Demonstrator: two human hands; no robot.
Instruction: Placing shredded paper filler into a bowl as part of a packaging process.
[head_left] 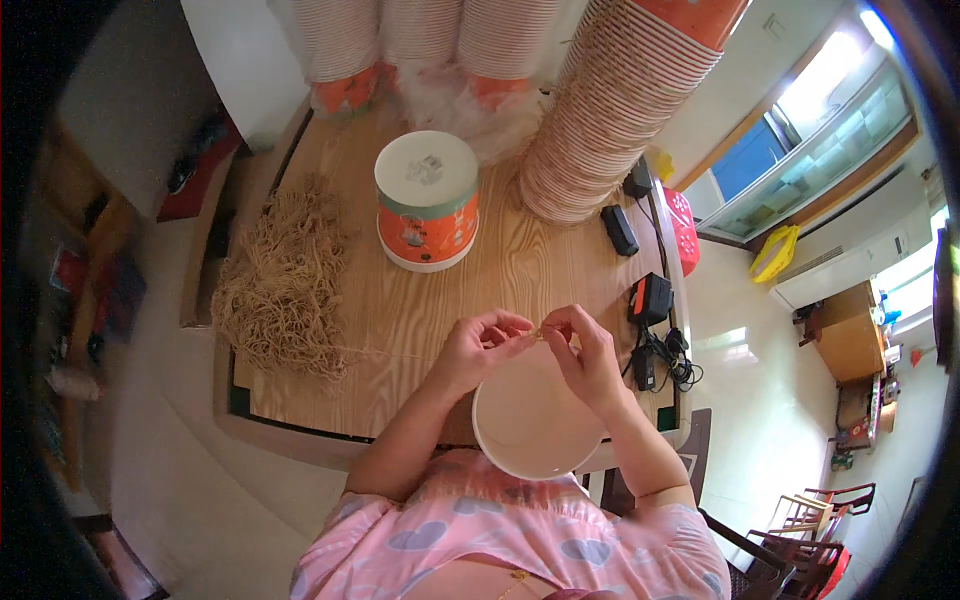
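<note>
A white paper bucket [537, 425] rests against my body at the table's near edge, its open mouth toward me. Over its far rim my left hand [480, 350] and my right hand [586, 365] almost meet, fingertips pinched together on thin tan twine. From the left hand a strand runs across the tabletop toward a loose tangled heap of twine [285, 285] on the left. What exactly the twine forms between the fingers is too small to make out. Beyond the hands, an orange, green and white paper bucket [428, 235] stands upside down on the table.
A tall leaning stack of nested buckets [615, 110], strung with twine, rises at the back right. More bucket stacks [420, 35] in clear plastic stand behind. Along the right edge of the wooden table [385, 310] lie an orange-black battery-like block [652, 298], black cables [675, 360] and a black box [619, 230].
</note>
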